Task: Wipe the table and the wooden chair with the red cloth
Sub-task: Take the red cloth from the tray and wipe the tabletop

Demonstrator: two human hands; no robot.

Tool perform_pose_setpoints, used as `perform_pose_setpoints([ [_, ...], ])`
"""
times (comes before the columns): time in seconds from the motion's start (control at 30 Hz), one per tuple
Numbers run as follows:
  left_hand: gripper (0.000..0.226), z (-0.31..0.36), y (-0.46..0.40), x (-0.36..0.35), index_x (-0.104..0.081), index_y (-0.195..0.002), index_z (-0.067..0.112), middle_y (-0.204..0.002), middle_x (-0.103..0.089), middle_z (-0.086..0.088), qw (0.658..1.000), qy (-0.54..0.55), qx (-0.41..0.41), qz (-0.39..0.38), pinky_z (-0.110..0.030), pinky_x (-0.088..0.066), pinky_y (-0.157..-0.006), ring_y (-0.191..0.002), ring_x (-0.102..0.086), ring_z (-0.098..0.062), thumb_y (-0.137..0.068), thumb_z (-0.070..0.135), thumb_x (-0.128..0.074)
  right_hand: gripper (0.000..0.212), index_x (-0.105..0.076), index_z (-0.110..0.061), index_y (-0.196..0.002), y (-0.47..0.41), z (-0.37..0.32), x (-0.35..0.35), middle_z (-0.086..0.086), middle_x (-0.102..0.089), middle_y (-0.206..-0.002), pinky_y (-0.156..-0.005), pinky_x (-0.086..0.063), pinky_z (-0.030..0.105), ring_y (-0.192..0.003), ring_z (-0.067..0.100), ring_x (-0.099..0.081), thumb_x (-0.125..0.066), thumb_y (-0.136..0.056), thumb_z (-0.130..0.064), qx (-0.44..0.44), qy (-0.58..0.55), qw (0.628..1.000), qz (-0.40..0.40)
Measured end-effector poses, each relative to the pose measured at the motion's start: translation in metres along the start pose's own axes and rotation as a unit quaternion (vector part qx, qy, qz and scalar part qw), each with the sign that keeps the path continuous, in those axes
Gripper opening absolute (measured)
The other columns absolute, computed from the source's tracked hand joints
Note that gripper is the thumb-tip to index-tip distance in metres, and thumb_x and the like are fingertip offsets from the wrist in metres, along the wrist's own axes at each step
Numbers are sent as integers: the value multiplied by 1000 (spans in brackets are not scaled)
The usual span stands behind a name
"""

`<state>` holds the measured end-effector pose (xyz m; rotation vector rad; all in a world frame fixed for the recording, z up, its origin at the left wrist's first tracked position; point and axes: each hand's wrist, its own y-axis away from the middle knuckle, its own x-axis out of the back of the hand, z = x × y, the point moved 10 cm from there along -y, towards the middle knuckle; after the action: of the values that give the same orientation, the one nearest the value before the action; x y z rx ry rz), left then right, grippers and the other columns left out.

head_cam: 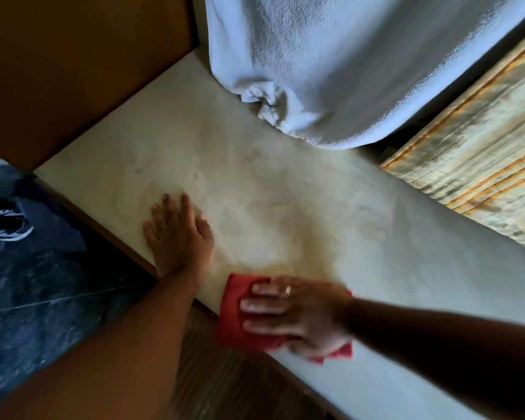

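A pale cream table top (285,183) runs across the view from upper left to lower right. A red cloth (234,310) lies folded at the table's near edge. My right hand (297,313) is pressed flat on top of it, fingers spread, a ring on one finger; the hand is blurred. My left hand (178,234) rests flat on the bare table near its left front edge, fingers apart, holding nothing. No wooden chair can be told in view.
A white towel (331,62) hangs down onto the far side of the table. A striped woven mat (473,165) lies at the right. A brown wooden panel (73,65) stands at the upper left. Dark floor and a striped shoe (3,222) are at the left.
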<state>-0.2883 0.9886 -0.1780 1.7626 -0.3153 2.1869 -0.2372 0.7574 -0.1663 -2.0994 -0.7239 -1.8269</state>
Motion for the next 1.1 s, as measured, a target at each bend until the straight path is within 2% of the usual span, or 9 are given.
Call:
perform_pose_setpoints([
  [0.1, 60, 0, -3, 0, -31, -154, 19, -162, -26, -17, 1000, -2, -4, 13, -58, -15, -118, -148, -22, -40, -97, 35, -39, 67, -33, -21, -152, 36, 160, 34, 11, -28, -160, -120, -18, 44, -148, 35, -21, -40, -91, -49, -257, 6, 965, 55],
  [0.23, 60, -1, -5, -3, -33, -153, 19, -161, -29, -16, 1000, -7, -10, 16, -59, -17, -117, -146, -25, -41, -96, 35, -42, 70, -21, -23, -155, 82, 287, 63, 10, -21, -162, -117, -19, 47, -148, 32, -17, -28, -93, -53, -589, 6, 804, 82],
  [0.3, 59, -2, -5, -4, -34, -153, 19, -161, -29, -16, 1000, 0, -7, 12, -59, -15, -117, -147, -24, -41, -96, 33, -44, 68, -19, -16, -155, 35, 266, 64, 11, -21, -162, -121, -10, 47, -150, 30, -13, -27, -96, -47, -554, 27, 827, 90],
  [0.4, 59, -1, -3, 0, -35, -153, 19, -161, -28, -16, 1000, 5, -10, 15, -58, -15, -118, -147, -23, -40, -96, 31, -46, 66, -20, -24, -155, -38, 130, 25, 9, -21, -163, -121, -9, 50, -149, 34, -14, -29, -94, -48, -329, 18, 943, 55],
  [0.53, 59, 0, -1, 0, -34, -153, 20, -162, -27, -15, 1000, 3, -14, 10, -56, -14, -118, -148, -22, -38, -97, 33, -44, 65, -36, -28, -151, 38, 1, -5, 2, -24, -162, -120, -16, 47, -150, 29, -16, -49, -89, -43, -89, -34, 995, 19],
  [0.63, 59, 2, -1, 0, -30, -155, 20, -163, -24, -15, 1000, -7, -11, 2, -56, -12, -119, -149, -20, -38, -98, 35, -40, 59, -41, -19, -148, 127, 98, 10, 15, -32, -157, -119, -21, 48, -146, 39, -26, -39, -95, -45, -189, 19, 981, 24],
  [0.8, 59, 3, 0, 2, -25, -156, 21, -165, -17, -13, 1000, -28, -3, 4, -54, -9, -121, -151, -14, -35, -100, 37, -33, 72, -17, -25, -153, 184, 250, 37, 17, -19, -162, -118, -18, 49, -147, 42, -17, -28, -86, -49, -537, -6, 843, 23],
  [0.97, 57, 8, 2, 6, -30, -154, 18, -164, -21, -14, 999, -31, -13, 6, -56, -13, -120, -150, -17, -37, -99, 35, -37, 68, -27, -32, -152, 84, 56, -6, 5, -26, -161, -120, -14, 48, -148, 34, -18, -41, -89, -50, -240, -15, 969, 47],
  [1.1, 57, 33, 22, 24, -34, -151, 6, -157, -33, -21, 995, 23, -97, 31, -59, -20, -117, -144, -31, -43, -99, 29, -41, 64, -13, -40, -154, 71, -9, -13, -3, -8, -166, -120, 2, 45, -152, 24, 2, -31, -95, -60, -177, -34, 984, 4],
])
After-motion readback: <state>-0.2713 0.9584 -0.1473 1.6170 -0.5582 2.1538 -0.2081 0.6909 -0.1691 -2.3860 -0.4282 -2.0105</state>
